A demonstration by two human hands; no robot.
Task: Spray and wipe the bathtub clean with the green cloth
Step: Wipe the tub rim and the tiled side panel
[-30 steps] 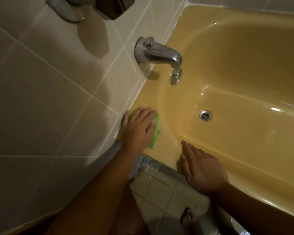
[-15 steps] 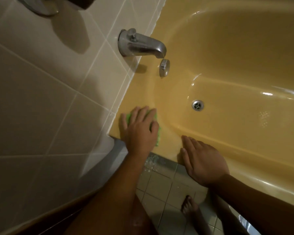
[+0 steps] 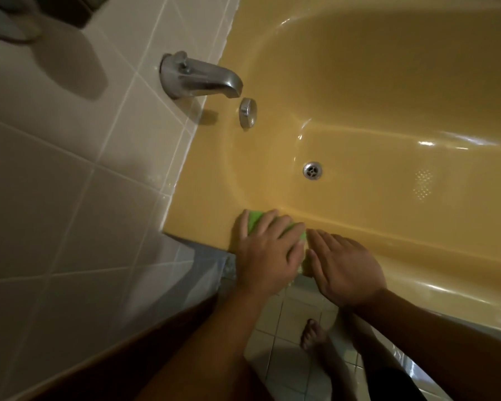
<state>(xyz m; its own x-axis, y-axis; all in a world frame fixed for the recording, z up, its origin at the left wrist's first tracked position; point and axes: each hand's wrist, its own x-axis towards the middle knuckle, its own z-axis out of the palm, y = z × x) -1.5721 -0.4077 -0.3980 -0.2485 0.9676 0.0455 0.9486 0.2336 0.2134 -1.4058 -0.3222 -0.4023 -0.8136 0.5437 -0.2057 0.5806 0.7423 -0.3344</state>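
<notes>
cloth position: green cloth (image 3: 253,222) is laid flat on the front rim of the bathtub (image 3: 203,215), near the corner at the tap end; it is mostly covered by the hand, with green showing at the fingertips and on the side toward the other hand.
left hand: left hand (image 3: 268,253) is spread palm-down over the cloth, fingers straight and splayed. Nothing is pinched or curled round; the cloth is pressed, not gripped.
why flat: a spread palm is judged to load the cloth evenly against the rim, which suits wiping a flat ledge.
right hand: right hand (image 3: 344,267) is laid on the same rim just beside the cloth, fingers straight and together, nothing held. Contact with the cloth edge cannot be confirmed.
why there: probably used as a brace while leaning over the tub.
arm pose: both forearms are reached forward and down from the lower edge of the view, wrists roughly in line with the forearms.
step: wipe phase is assumed, rim only. No spray bottle is seen.
remaining: basin floor around the drain (image 3: 312,170) and the wall under the spout (image 3: 203,78) are not yet reached.
risk: the glossy, possibly wet rim is judged slippery for the bracing hand.
</notes>
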